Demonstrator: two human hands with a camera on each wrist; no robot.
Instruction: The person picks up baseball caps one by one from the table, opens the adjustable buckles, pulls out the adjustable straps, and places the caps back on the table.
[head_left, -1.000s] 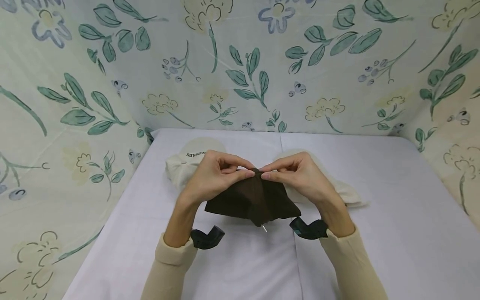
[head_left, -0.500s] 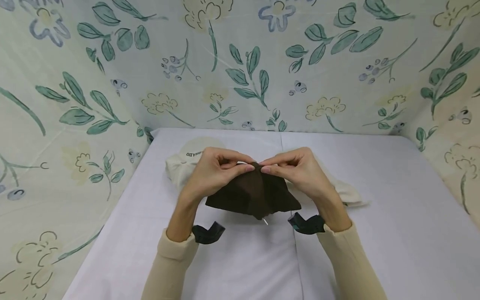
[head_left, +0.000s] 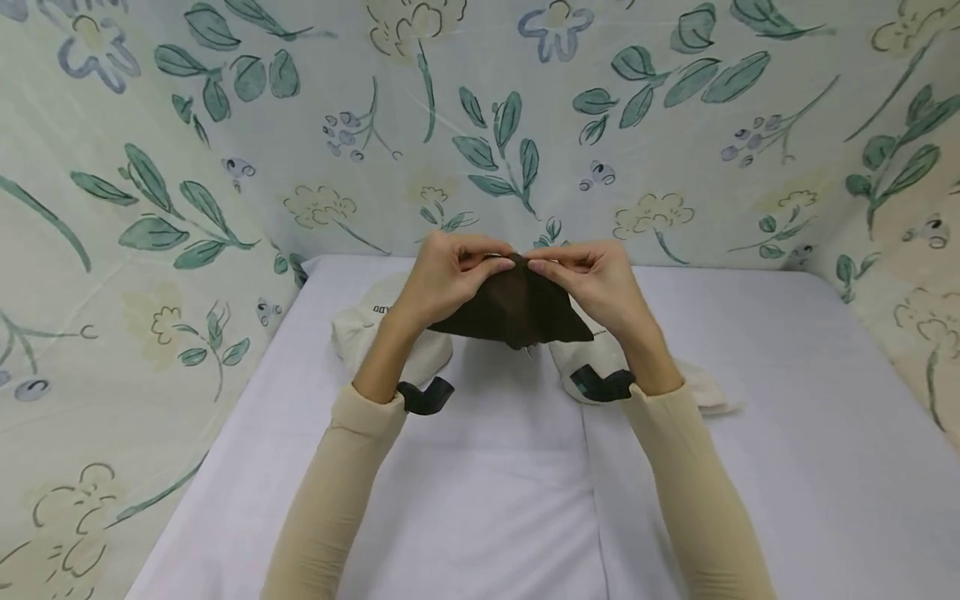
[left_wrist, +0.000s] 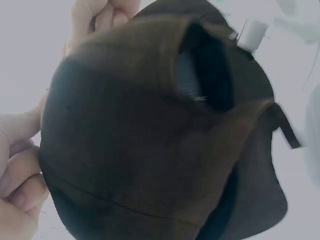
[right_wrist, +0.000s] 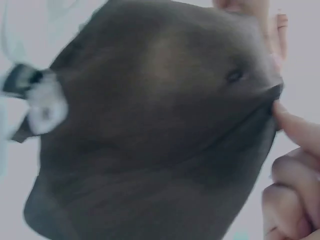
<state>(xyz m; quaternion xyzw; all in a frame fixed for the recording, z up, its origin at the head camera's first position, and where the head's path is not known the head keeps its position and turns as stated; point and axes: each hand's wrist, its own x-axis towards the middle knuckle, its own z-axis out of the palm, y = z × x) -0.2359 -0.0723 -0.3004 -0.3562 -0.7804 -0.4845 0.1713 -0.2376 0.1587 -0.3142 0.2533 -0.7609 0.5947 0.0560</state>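
**Soft dark-brown cloth cap (head_left: 510,308) pinched at the crown**

Fabric is clamped in each grip, left hand (head_left: 442,279) and right hand (head_left: 597,282) almost meeting. The cap is suspended above the white cloth-covered worktop (head_left: 480,500), near two cream fabric caps (head_left: 356,337). Equal height and gentle tension seem advisable, lest the crease (right_wrist: 235,130) beside the right pinch be deepened.

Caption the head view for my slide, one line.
Left hand and right hand pinch a dark brown cap over a white cloth bearing two pale caps.
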